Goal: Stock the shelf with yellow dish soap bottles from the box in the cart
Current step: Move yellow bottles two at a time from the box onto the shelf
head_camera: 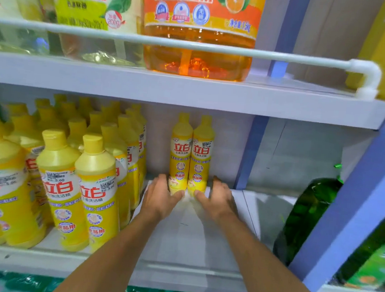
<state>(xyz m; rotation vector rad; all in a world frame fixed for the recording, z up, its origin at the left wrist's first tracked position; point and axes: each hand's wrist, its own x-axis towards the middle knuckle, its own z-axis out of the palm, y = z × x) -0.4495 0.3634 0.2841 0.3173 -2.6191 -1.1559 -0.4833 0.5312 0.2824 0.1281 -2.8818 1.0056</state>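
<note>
Right now, in the head view, both hands are reaching to the far side of the white shelf (202,239), each with its forearm stretched out over the bare board. The left hand (161,196) is gripping the base of the left bottle (180,154), fingers curling round its left side and thumb lying across the front. The right hand (217,199) is gripping the base of the right bottle (201,156) in the mirrored way. The two hands are sitting close together, their thumbs nearly meeting. Both yellow dish soap bottles are standing upright against the back wall, touching side by side, labels facing near. To the left, a packed group of yellow bottles (95,184) is filling the same shelf from near to far, with a gap between it and the held pair. Above, a large orange jug (199,30) is sitting behind a white rail (195,47). On the right, a green bottle (309,214) is showing beside the blue upright (357,195).
</note>
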